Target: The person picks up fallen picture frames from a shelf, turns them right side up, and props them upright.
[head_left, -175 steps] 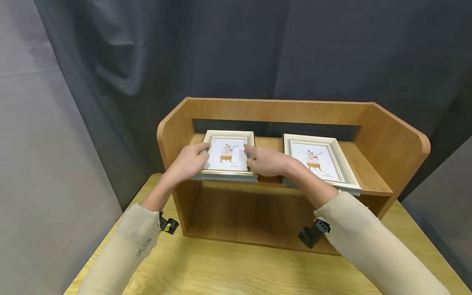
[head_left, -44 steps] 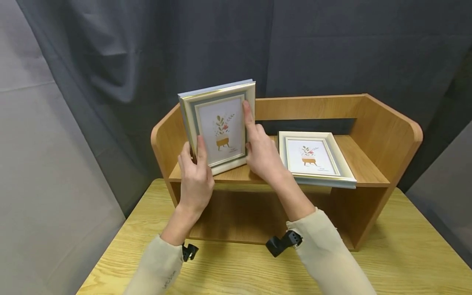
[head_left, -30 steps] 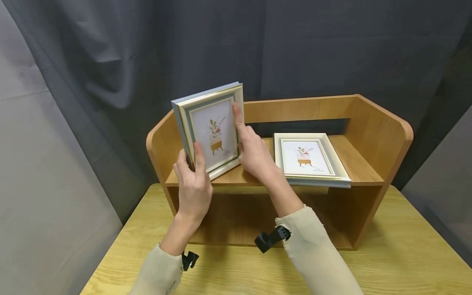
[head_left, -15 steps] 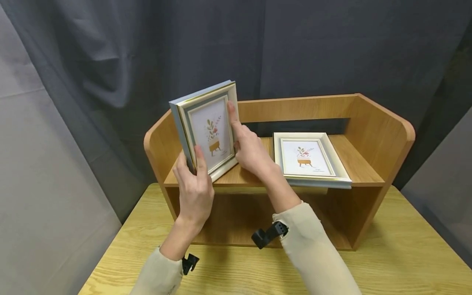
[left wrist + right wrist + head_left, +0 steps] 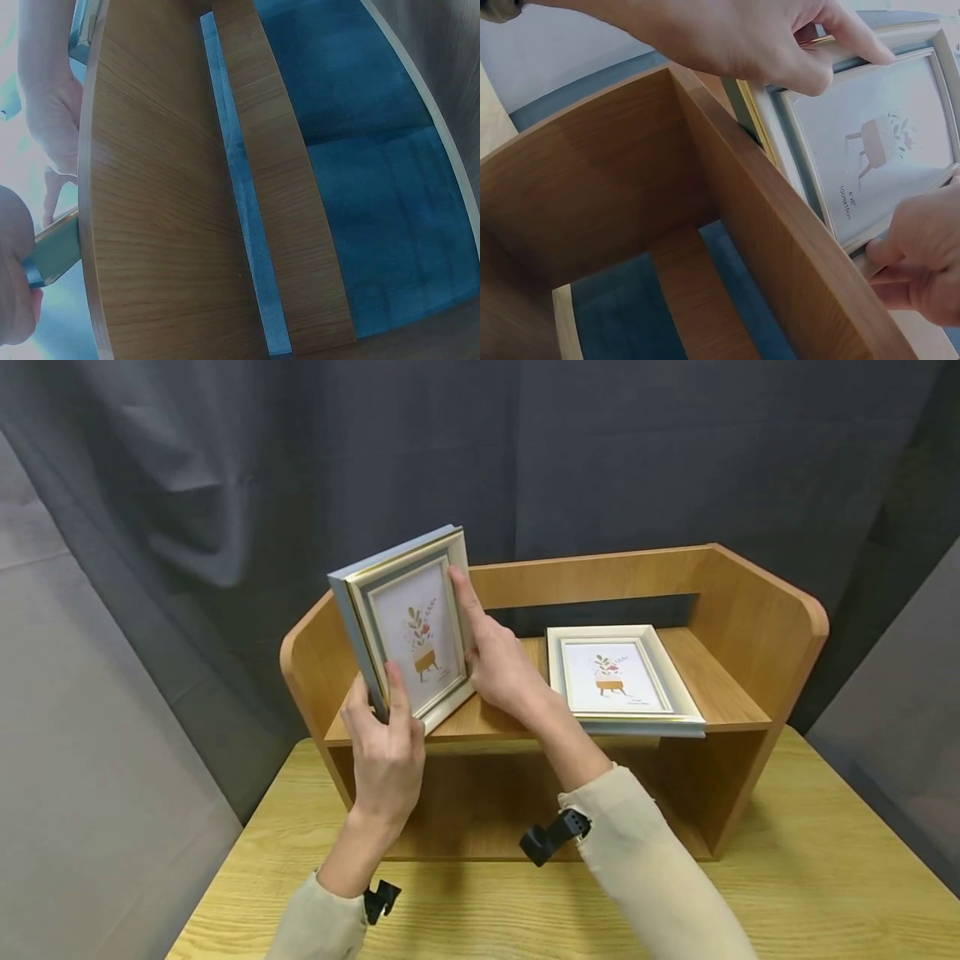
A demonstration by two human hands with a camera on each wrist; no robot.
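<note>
A light wooden table (image 5: 810, 877) carries a brown wooden two-tier shelf unit (image 5: 757, 635) with rounded side panels. On the upper board, just right of the right hand (image 5: 504, 667), a white, gold-trimmed picture frame with a plant print (image 5: 615, 677) lies flat, its front edge overhanging the board. Between both hands, a second, matching picture frame (image 5: 408, 627) stands tilted with its lower edge on that board's left end, beside the left hand (image 5: 386, 752).

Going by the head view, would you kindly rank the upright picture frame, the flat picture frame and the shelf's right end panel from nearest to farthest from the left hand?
1. Upright picture frame, gripped by the left hand.
2. Flat picture frame, lying mid-shelf.
3. Right end panel, far right.
</note>
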